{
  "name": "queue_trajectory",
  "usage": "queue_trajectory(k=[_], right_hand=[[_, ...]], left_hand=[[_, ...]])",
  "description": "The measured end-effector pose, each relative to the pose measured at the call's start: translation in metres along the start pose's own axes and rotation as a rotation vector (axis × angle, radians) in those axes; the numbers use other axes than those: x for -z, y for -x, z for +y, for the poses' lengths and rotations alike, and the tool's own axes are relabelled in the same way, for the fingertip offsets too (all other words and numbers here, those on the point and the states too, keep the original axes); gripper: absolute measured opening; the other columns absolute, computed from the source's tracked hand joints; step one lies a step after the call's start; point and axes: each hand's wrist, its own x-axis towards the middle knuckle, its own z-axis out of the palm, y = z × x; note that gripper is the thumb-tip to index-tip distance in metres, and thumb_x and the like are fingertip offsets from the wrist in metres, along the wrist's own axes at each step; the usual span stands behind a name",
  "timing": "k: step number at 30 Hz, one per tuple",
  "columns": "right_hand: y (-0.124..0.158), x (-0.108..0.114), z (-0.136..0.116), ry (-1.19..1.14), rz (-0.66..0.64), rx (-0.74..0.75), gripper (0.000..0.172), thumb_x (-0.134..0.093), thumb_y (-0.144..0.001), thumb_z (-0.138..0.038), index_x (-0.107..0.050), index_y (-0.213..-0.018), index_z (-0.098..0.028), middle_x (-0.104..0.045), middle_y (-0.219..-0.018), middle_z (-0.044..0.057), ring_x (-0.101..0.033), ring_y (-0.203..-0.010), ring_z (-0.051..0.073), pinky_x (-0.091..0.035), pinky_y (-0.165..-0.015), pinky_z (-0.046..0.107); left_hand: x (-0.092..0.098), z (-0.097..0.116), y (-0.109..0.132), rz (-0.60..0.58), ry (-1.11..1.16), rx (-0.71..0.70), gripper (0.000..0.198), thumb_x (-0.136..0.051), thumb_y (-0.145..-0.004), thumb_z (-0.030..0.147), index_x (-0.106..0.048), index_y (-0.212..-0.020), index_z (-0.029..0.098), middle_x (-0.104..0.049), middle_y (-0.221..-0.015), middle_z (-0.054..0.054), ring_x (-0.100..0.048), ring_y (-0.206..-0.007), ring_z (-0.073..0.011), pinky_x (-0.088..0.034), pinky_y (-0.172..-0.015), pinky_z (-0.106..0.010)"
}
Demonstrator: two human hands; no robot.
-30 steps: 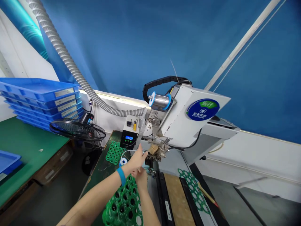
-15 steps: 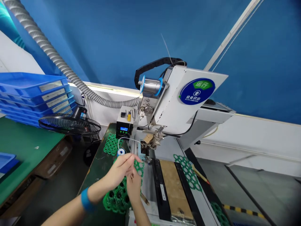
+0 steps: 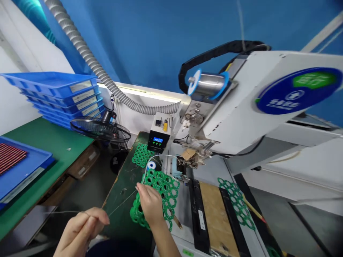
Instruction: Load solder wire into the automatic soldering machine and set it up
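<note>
A thin solder wire (image 3: 123, 202) runs in a straight line between my two hands. My left hand (image 3: 83, 228), low at the left, pinches it between thumb and bent forefinger, and a loose end trails off to the left. My right hand (image 3: 150, 204) is closed in a pinch where the wire meets a thin white tube (image 3: 160, 155). This tube arcs over from the soldering machine's head (image 3: 191, 157). Just behind and beneath my right hand are stacked green ring-patterned panels (image 3: 171, 200). Which finger contacts tube and which contacts wire is hidden.
A spool of silvery wire (image 3: 210, 85) sits on the machine. Behind the panels are a small reel (image 3: 151, 165) and a control box (image 3: 158, 139) with a lit display. A fan (image 3: 100, 128), stacked blue trays (image 3: 61, 85) and a tray (image 3: 29, 171) of striped pieces stand left.
My hands were together in front of the panels. My left hand has moved down and left, drawing the wire out between them. The view has shifted left and closer.
</note>
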Motion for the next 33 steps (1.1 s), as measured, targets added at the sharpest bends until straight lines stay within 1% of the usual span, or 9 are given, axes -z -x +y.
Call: queue_trajectory(k=[3, 5, 7, 9, 12, 16, 22, 25, 33], right_hand=[[-0.003, 0.002, -0.002, 0.072, -0.014, 0.044, 0.021, -0.045, -0.089, -0.017, -0.065, -0.094, -0.015, -0.067, -0.073, 0.007, -0.063, -0.069, 0.019, -0.050, -0.063, 0.029], [-0.004, 0.003, -0.002, 0.099, -0.024, 0.038, 0.021, -0.044, -0.089, -0.018, -0.065, -0.090, -0.017, -0.064, -0.077, 0.008, -0.060, -0.067, 0.017, -0.048, -0.060, 0.028], [-0.006, 0.003, -0.002, 0.092, -0.051, 0.054, 0.021, -0.044, -0.090, -0.019, -0.065, -0.088, -0.017, -0.064, -0.088, 0.009, -0.060, -0.072, 0.016, -0.049, -0.062, 0.027], [-0.007, 0.004, 0.000, 0.047, -0.086, 0.108, 0.020, -0.044, -0.090, -0.019, -0.064, -0.089, -0.017, -0.065, -0.093, 0.008, -0.060, -0.079, 0.017, -0.049, -0.069, 0.027], [-0.007, 0.005, 0.003, 0.010, -0.124, 0.147, 0.018, -0.045, -0.089, -0.016, -0.063, -0.093, -0.016, -0.066, -0.088, 0.005, -0.059, -0.082, 0.017, -0.049, -0.073, 0.028], [-0.005, 0.008, 0.002, 0.049, -0.181, 0.149, 0.018, -0.047, -0.087, -0.012, -0.063, -0.094, -0.016, -0.065, -0.088, 0.004, -0.058, -0.081, 0.018, -0.048, -0.073, 0.029], [0.001, 0.007, -0.003, 0.092, -0.182, 0.138, 0.017, -0.050, -0.085, -0.011, -0.062, -0.096, -0.016, -0.064, -0.087, 0.004, -0.056, -0.081, 0.017, -0.047, -0.073, 0.028], [0.002, 0.008, -0.003, 0.116, -0.212, 0.125, 0.014, -0.054, -0.084, -0.013, -0.061, -0.095, -0.018, -0.064, -0.086, 0.002, -0.056, -0.079, 0.017, -0.046, -0.069, 0.028], [0.000, 0.014, 0.000, 0.138, -0.326, 0.147, 0.019, -0.052, -0.086, -0.016, -0.057, -0.104, -0.018, -0.063, -0.090, 0.001, -0.055, -0.081, 0.016, -0.045, -0.066, 0.027]], left_hand=[[0.009, -0.010, -0.014, -0.042, -0.103, -0.051, 0.043, -0.051, -0.076, 0.060, -0.069, -0.075, 0.021, -0.040, -0.044, 0.002, -0.034, -0.044, -0.0110, -0.032, -0.044, -0.024], [0.008, -0.015, -0.030, -0.111, -0.283, -0.091, 0.042, -0.048, -0.081, 0.054, -0.069, -0.092, 0.020, -0.050, -0.051, 0.000, -0.046, -0.050, -0.0134, -0.040, -0.049, -0.024], [0.000, -0.017, -0.045, -0.207, -0.464, -0.164, 0.040, -0.045, -0.085, 0.047, -0.066, -0.105, 0.021, -0.066, -0.081, -0.005, -0.060, -0.076, -0.0190, -0.047, -0.071, -0.027], [-0.013, -0.019, -0.056, -0.335, -0.586, -0.221, 0.039, -0.038, -0.089, 0.041, -0.063, -0.111, 0.021, -0.067, -0.104, -0.006, -0.060, -0.096, -0.0203, -0.045, -0.086, -0.028], [-0.032, -0.020, -0.063, -0.450, -0.722, -0.216, 0.041, -0.029, -0.093, 0.036, -0.060, -0.112, 0.019, -0.069, -0.094, -0.005, -0.063, -0.084, -0.0175, -0.046, -0.075, -0.025], [-0.043, -0.026, -0.063, -0.420, -0.872, -0.212, 0.033, -0.033, -0.092, 0.036, -0.060, -0.097, 0.019, -0.069, -0.089, -0.007, -0.064, -0.080, -0.0193, -0.043, -0.068, -0.026], [-0.044, -0.042, -0.067, -0.448, -0.814, -0.197, 0.012, -0.045, -0.087, 0.031, -0.049, -0.089, 0.020, -0.067, -0.084, -0.003, -0.062, -0.078, -0.0183, -0.038, -0.062, -0.024], [-0.045, -0.043, -0.068, -0.454, -0.812, -0.188, 0.014, -0.038, -0.089, 0.029, -0.048, -0.085, 0.020, -0.062, -0.072, -0.001, -0.058, -0.066, -0.0164, -0.034, -0.058, -0.024], [-0.040, -0.039, -0.071, -0.494, -0.856, -0.239, 0.020, -0.034, -0.089, 0.030, -0.046, -0.076, 0.020, -0.059, -0.069, 0.000, -0.055, -0.063, -0.0144, -0.032, -0.059, -0.023]])
